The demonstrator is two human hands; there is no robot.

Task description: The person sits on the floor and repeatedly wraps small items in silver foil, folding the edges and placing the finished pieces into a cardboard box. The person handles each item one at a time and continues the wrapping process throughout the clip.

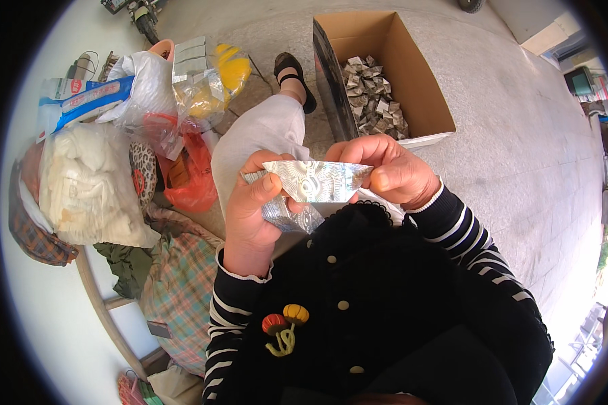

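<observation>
Both hands hold a folded piece of shiny silver patterned paper (314, 181) in front of the chest. My left hand (258, 202) grips its left end between thumb and fingers. More silver patterned paper (291, 215) hangs below, in or against the same hand. My right hand (392, 174) pinches the right pointed end, with the thumb at the front and the fingers partly hidden behind. Beyond the hands, a tall open cardboard box (420, 81) stands on the floor with a heap of small folded silver paper pieces (372, 96) inside.
At the left are a clear bag of white stuffing (91, 187), a red plastic bag (195, 177), a leopard-print item (143, 169), a blue and white package (93, 98) and a stack of silver sheets (189, 55). Plaid cloth (182, 283) lies nearer. A motorcycle wheel (146, 25) shows at the top.
</observation>
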